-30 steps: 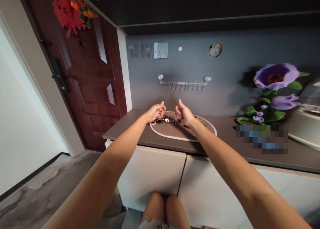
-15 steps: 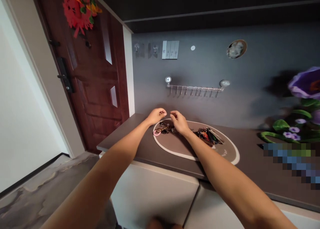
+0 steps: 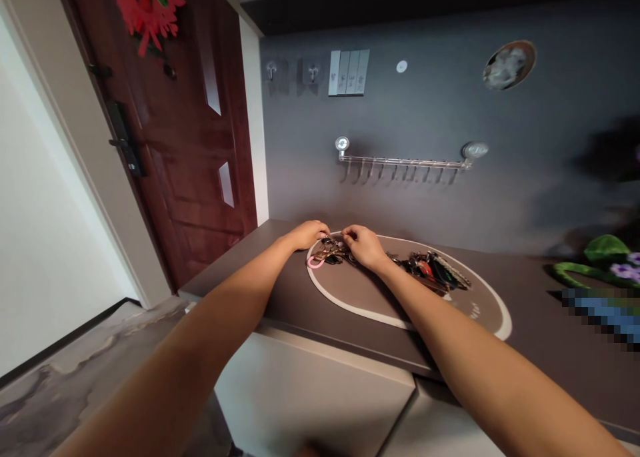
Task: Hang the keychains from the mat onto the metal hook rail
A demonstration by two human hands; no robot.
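Note:
A brown oval mat (image 3: 360,294) with a pale rim lies on the dark counter. At its far left end sits a small cluster of keys or key rings (image 3: 331,252), with a pink ring (image 3: 315,263) beside it. My left hand (image 3: 307,234) is at the cluster's back edge, fingers curled down onto it. Just right of the cluster is my right hand (image 3: 366,245), its thumb and fingertips drawn together. Whatever either hand pinches is too small to make out. A larger mixed pile (image 3: 435,270) of dark, red and beaded pieces rests on the mat's right half.
A clear rail with several hooks (image 3: 403,164) is fixed to the grey wall behind. Above it are two single hooks, a row of switches (image 3: 349,72) and a round hole (image 3: 510,65) stuffed with something white. A dark red door (image 3: 195,157) stands left; artificial flowers (image 3: 607,249) are right.
Both hands have lowered from above the mat to the key cluster, the left one now touching it. The view has shifted slightly, moving closer to the counter.

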